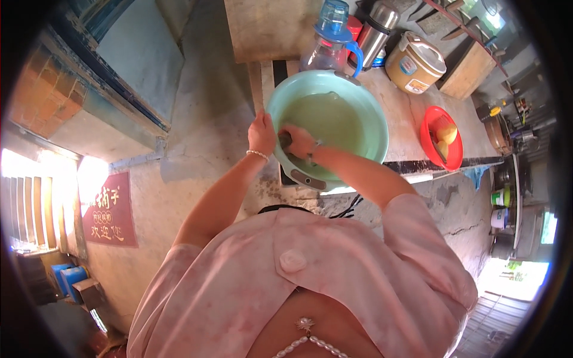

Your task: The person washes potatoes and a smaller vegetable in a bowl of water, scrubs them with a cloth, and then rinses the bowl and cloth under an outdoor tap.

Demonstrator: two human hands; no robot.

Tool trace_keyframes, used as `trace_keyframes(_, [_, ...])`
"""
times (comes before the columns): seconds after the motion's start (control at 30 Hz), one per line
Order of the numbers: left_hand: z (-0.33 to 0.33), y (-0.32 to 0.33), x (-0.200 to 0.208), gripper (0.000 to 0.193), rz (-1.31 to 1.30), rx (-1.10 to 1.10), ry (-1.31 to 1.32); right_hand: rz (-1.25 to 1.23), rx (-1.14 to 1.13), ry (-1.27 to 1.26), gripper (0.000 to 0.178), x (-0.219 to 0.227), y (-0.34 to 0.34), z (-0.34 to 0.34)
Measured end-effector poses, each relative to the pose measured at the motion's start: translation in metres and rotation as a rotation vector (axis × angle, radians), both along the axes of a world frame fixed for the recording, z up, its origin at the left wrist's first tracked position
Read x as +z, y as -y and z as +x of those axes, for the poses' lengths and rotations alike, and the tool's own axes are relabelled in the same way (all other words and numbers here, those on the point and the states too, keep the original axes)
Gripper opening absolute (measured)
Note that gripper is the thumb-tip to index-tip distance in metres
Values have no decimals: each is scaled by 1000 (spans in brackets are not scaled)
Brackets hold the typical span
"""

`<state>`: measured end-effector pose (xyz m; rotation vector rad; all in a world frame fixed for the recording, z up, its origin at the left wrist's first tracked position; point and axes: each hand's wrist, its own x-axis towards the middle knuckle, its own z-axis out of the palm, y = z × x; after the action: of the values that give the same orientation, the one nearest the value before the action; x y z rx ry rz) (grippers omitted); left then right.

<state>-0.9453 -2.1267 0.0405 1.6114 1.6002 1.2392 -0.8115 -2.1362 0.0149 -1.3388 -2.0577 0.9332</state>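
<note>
A pale green plastic basin (375, 110) with cloudy greenish water in it stands at the left end of the counter. My left hand (261, 133) is closed on its left rim, and a beaded bracelet circles that wrist. Inside the basin, close to the left wall, my right hand (299, 142) reaches down at the water with curled fingers. At those fingers shows a small dark brownish thing (285, 139); its kind is unclear, and part of it is hidden.
Behind the basin stand a clear jug (325, 53) with a blue lid, a steel thermos (378, 27) and a tan rice cooker (416, 62). A red bowl (426, 138) with peeled yellowish pieces sits to the right, near the counter's front edge. A red mat (110, 212) lies on the floor.
</note>
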Motion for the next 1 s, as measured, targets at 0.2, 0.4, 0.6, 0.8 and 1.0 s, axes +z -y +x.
trace_keyframes(0.2, [0, 7, 15, 25, -46, -38, 55, -27, -560, -66, 34, -22, -59, -10])
trace_keyframes(0.4, [-3, 5, 8, 25, -82, -52, 70, 71, -1098, -243, 18, -36, -101, 23])
trace_keyframes(0.6, [-5, 4, 8, 29, -116, -73, 10, -4, -1417, -757, 23, -22, -101, 48])
trace_keyframes(0.8, [-3, 0, 6, 30, -102, -85, -4, -122, -1330, -1072, 23, 2, -99, 24])
trace_keyframes(1.0, [2, -5, -4, 27, -57, -51, -51, 141, -700, -168, 25, -26, -72, 6])
